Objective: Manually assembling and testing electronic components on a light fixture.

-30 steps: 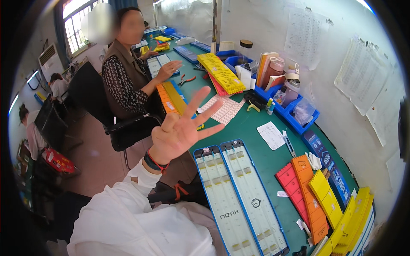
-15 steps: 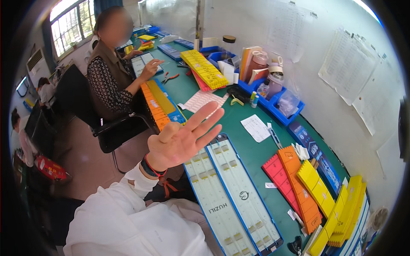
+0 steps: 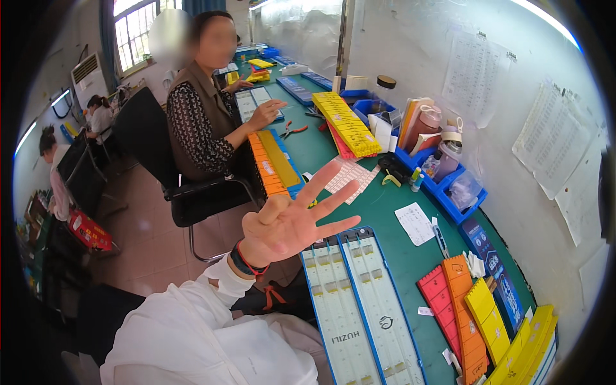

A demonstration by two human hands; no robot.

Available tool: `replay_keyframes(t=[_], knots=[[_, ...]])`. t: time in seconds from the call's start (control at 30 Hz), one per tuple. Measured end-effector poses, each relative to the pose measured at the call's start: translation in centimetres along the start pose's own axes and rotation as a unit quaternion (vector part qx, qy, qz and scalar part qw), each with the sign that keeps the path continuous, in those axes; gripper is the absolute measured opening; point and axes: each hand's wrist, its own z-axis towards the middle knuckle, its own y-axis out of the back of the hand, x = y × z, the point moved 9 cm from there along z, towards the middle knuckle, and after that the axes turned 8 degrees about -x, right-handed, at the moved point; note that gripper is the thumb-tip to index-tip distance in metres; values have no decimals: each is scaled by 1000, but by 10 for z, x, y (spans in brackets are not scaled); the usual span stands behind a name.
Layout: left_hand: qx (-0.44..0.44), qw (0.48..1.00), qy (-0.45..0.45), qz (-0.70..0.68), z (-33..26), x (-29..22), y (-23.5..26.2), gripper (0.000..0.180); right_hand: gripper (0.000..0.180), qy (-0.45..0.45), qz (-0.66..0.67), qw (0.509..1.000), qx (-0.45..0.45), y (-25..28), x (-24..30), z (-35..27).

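Observation:
My left hand (image 3: 285, 230) is raised over the near end of the bench, palm toward me. Three of its fingers are stretched out and spread, while the thumb and index finger bend in toward each other; nothing shows in it. A dark band and a red cord circle its wrist. Just below and to the right lies a long, flat blue-edged case (image 3: 375, 321) with two pale translucent panels and small compartments, apart from the hand. My right hand is not in view.
Red (image 3: 439, 305), orange (image 3: 463, 314) and yellow (image 3: 486, 308) slotted strips lie on the green bench (image 3: 391, 247) at right. Blue bins (image 3: 462, 204) line the wall. A co-worker (image 3: 202, 122) sits at far left, hands over another case, near red-handled pliers (image 3: 295, 130).
The view has shifted, so the bench and co-worker appear farther right and lower. My left hand stays raised with its fingers in much the same pose.

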Motion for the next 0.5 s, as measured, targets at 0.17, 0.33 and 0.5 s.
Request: replay_keyframes(t=[0.17,0.33,0.5], knots=[[6,999,-22,31,-5,-8,4,20,47,3,-12,998,-62,12,-16,4],[-13,999,-16,42,-2,-12,6,28,48,2,-25,994,-102,26,-30,5],[-56,997,-33,49,4,-18,23,27,49,-1,-41,989,-141,40,-43,7]])
